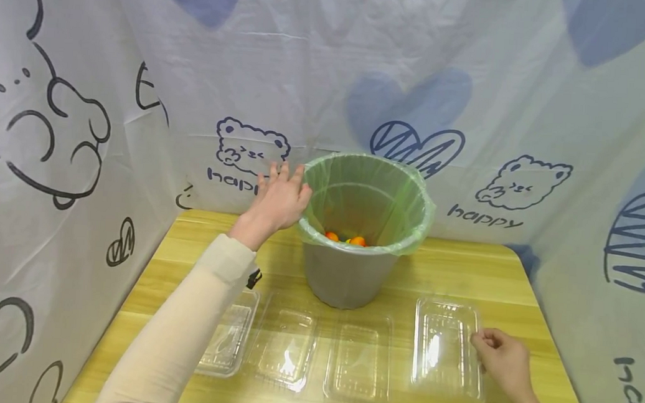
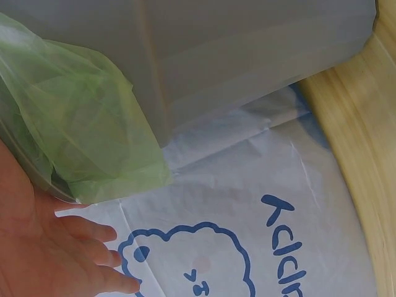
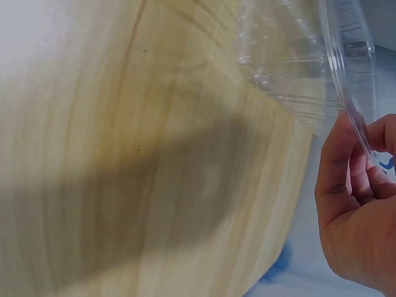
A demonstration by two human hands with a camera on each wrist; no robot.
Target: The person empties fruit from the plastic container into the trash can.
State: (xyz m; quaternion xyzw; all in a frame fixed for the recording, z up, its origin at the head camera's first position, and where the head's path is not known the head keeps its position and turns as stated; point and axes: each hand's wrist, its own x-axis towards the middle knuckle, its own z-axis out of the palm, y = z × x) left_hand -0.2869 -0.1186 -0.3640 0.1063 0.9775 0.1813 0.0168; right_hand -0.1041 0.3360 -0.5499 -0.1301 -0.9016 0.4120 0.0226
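Observation:
Beside the left rim of a grey bin (image 1: 345, 278) is my left hand (image 1: 282, 199), its fingers extended and spread. In the left wrist view, the left hand (image 2: 62, 247) is against the rim, by the overhanging green bag (image 2: 99, 124). Low inside the green-lined bin, red-orange round items (image 1: 358, 241) show; their kind is unclear. At the right, my right hand (image 1: 508, 361) pinches the edge of a clear plastic container (image 1: 447, 347). The right wrist view shows thumb and fingers (image 3: 337, 161) on the rim of that container (image 3: 291, 68).
Three more clear plastic containers stand in a row before the bin: a left one (image 1: 229, 332), partly behind my left sleeve, a middle one (image 1: 288, 343) and a right one (image 1: 359, 360). The wooden table (image 1: 464, 267) ends at printed white sheets (image 1: 320, 70) behind and on both sides.

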